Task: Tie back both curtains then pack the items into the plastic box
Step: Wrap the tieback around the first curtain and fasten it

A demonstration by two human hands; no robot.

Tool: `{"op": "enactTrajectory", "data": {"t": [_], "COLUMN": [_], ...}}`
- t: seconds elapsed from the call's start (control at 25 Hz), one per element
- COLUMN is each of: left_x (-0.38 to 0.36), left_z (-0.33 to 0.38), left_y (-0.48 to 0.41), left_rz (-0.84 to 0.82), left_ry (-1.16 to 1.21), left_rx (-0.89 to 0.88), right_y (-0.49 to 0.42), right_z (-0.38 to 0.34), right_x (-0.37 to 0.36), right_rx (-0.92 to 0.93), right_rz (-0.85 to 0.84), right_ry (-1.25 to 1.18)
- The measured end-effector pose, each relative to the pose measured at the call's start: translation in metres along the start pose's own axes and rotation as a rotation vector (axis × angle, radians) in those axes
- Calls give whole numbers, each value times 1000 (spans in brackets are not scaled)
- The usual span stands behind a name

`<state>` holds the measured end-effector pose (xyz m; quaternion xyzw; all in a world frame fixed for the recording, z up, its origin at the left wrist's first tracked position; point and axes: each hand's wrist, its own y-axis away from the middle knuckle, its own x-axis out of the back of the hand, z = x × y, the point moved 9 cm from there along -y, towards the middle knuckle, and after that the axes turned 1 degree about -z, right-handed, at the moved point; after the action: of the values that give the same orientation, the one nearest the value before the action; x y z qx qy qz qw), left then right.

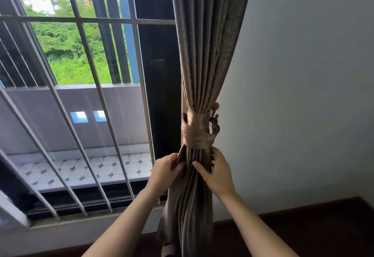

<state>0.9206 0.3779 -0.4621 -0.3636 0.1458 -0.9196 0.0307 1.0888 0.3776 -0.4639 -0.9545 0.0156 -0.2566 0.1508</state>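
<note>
A brown curtain (204, 54) hangs at the right side of the window, gathered into a bundle. A matching fabric tieback (197, 135) wraps around it and hooks onto a small wall hook with round knobs (215, 115). Just below the tieback, my left hand (165, 170) grips the curtain's left folds. My right hand (217, 170) holds the folds on the right side, thumb across the front. No plastic box or other items are in view.
A window with a white metal grille (97, 94) fills the left, with a tiled balcony behind it. A plain white wall (303, 94) stands right of the curtain. Dark wooden floor (323, 226) lies below.
</note>
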Motion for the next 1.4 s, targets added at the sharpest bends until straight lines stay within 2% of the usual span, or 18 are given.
{"op": "enactTrajectory", "data": {"t": [0.08, 0.16, 0.32, 0.4, 0.52, 0.6, 0.68, 0.72, 0.8, 0.84, 0.92, 1.04, 1.24, 1.4], "left_x": [-1, 4, 21, 12, -9, -9, 14, 35, 75, 88, 95, 90, 83, 78], "left_z": [4, 9, 14, 16, 27, 36, 50, 58, 76, 87, 108, 122, 125, 130], "left_y": [7, 17, 51, 63, 59, 54, 43, 31, -4, -24, -57, -80, -87, -91], "left_rz": [86, 174, 377, 387, 318, 277, 263, 281, 294, 263, 141, -19, -162, -292], "left_ry": [-177, -238, -318, -349, -361, -323, -176, -64, 42, 22, -86, -237, -345, -421], "left_rx": [-58, -81, -161, -233, -299, -326, -368, -380, -413, -442, -481, -530, -587, -605], "right_y": [-1, -1, 1, 2, -9, -14, -18, -22, -32, -38, -55, -80, -90, -82], "right_z": [-5, -12, -3, 3, 11, 14, 13, 5, -32, -57, -100, -123, -120, -127], "right_x": [-3, -3, -1, 5, 14, 18, 37, 55, 93, 102, 100, 84, 78, 62], "right_rx": [-17, 3, -55, -64, -32, -3, 5, 20, 192, 316, 483, 454, 481, 602], "right_rz": [6, -7, -259, -299, -247, -246, -187, -105, 93, 123, 33, -128, -182, -254], "right_ry": [105, 132, -31, -77, -50, 81, 152, 143, 146, 186, 289, 412, 363, 364]}}
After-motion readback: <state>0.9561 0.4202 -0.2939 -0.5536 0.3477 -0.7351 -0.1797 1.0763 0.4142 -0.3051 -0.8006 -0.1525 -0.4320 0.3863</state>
